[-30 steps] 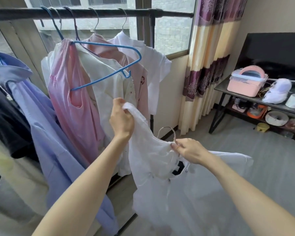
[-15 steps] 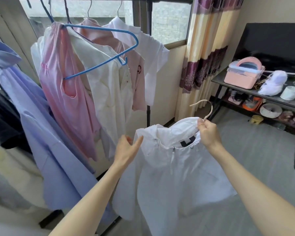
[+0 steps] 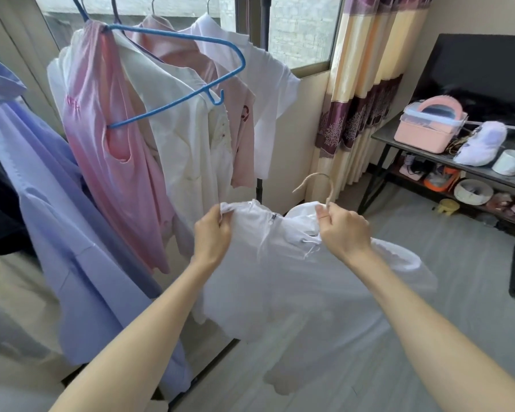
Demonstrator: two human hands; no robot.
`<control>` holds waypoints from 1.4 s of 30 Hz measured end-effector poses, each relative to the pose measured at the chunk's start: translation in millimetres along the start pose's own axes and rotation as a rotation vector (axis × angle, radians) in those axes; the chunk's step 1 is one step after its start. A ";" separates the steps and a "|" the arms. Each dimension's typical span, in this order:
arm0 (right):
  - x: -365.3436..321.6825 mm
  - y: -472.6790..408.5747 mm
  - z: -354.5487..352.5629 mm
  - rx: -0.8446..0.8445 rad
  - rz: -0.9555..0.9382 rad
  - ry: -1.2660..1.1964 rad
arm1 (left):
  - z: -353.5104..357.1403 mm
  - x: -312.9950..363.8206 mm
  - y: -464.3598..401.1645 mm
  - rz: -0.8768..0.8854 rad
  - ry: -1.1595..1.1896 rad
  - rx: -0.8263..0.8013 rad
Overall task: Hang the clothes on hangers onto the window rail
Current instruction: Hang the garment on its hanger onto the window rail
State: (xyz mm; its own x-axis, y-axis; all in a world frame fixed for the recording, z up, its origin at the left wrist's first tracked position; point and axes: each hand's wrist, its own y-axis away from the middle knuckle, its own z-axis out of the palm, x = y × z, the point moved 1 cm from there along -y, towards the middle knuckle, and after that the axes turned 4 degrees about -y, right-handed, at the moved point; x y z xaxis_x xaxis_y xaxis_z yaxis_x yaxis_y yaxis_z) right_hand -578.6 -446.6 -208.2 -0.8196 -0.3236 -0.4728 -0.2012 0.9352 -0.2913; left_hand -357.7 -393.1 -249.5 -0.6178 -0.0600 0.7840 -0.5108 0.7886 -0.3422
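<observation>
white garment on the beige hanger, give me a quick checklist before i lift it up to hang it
1. Right hand grips the beige hanger at its neck: ok.
2. Left hand pinches the white garment at its shoulder: ok.
3. Hook free of cloth, standing above the collar: ok.
4. Garment seated evenly on both hanger arms: cannot tell, the cloth hides them.
5. Free spot on the rail: cannot tell, the rail is out of view.
6. Empty blue hanger juts toward the lifting path: not ok.
</observation>
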 end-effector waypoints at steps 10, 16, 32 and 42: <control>-3.7 -23.6 -7.4 -0.058 0.074 -0.143 | -32.0 18.2 -36.7 0.390 -0.349 0.247; -16.9 -26.7 -9.8 -0.227 -0.012 0.137 | -36.4 31.6 -50.3 0.514 -0.354 0.329; -13.5 -32.5 -4.2 -0.410 0.034 -0.144 | -48.6 20.5 -50.7 0.521 -0.369 0.322; -7.9 -37.7 -9.1 0.018 0.192 -0.616 | -46.8 -2.2 -35.3 0.401 -0.290 0.162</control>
State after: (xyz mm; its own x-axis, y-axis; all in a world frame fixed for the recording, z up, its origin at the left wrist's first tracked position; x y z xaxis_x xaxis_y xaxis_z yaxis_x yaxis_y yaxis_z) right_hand -569.4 -478.1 -185.9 -0.3805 -0.1791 -0.9073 -0.0687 0.9838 -0.1654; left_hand -310.3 -392.1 -214.9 -0.9123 0.0427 0.4073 -0.2716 0.6812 -0.6799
